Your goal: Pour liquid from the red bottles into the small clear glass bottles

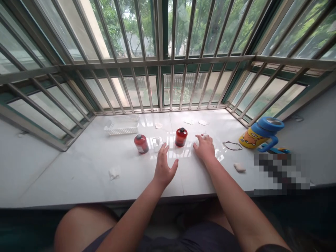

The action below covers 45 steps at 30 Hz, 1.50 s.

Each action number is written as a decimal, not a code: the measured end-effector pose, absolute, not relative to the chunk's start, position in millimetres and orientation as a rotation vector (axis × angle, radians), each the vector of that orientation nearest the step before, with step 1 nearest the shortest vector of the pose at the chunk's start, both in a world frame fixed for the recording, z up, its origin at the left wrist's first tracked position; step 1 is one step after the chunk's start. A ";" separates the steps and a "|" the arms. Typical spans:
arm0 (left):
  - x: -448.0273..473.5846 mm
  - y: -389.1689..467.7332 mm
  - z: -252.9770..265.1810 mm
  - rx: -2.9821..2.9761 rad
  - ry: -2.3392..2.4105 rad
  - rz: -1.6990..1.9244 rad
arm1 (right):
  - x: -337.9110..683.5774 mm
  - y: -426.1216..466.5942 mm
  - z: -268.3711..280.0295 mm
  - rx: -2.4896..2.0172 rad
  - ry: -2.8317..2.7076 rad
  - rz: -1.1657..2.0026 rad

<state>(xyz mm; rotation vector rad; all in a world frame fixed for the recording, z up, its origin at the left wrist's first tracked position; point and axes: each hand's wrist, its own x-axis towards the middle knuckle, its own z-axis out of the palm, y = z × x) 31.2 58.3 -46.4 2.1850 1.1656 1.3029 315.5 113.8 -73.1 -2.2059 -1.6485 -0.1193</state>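
Observation:
My left hand [164, 167] hovers over the white ledge [86, 182] with thumb and fingers apart, holding nothing. Just beyond its fingertips lies a small clear item [157, 140], too faint to name. A red bottle with a grey cap [141, 144] stands upright to its left. Between and beyond my hands is a second red bottle with a black cap [181, 137], touched by neither. My right hand [205, 147] is to the right of that bottle, fingers spread and slightly bent. Something pale and clear shows by its fingertips; whether they touch it I cannot tell.
A white perforated basket [123, 126] sits at the back left. Crumpled tissue [114, 173] lies front left. On the right are a thin cord loop [232, 146], a beige lump [239, 167] and a blue and yellow flask [258, 133]. Metal bars [168, 63] border the back.

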 end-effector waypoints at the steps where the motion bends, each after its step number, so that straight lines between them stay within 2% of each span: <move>1: 17.9 58.6 -38.7 2.178 1.225 1.380 | 313.5 119.5 -73.1 -2.198 -1.655 -0.110; 6: -42.0 115.4 2.5 2.033 1.529 1.780 | 307.4 135.6 -73.7 -2.176 -1.672 -0.090; 8: -56.3 147.7 11.5 1.928 1.650 1.804 | 306.9 136.8 -73.9 -2.177 -1.676 -0.091; 12: -63.1 194.8 9.2 1.827 1.800 1.196 | 307.0 136.2 -74.1 -2.187 -1.672 -0.110; 15: -59.7 208.3 0.0 1.821 1.787 1.089 | 307.0 136.2 -74.4 -2.196 -1.663 -0.126; 29: -70.1 170.5 -15.7 1.854 1.868 1.192 | 314.2 143.7 -84.8 -2.176 -1.723 -0.140; 40: -96.1 120.8 -22.5 1.930 1.809 1.229 | 323.7 137.4 -70.4 -2.001 -1.836 -0.107; 45: -95.6 119.7 -23.1 1.950 1.797 1.260 | 314.9 122.9 -53.4 -1.852 -1.660 -0.258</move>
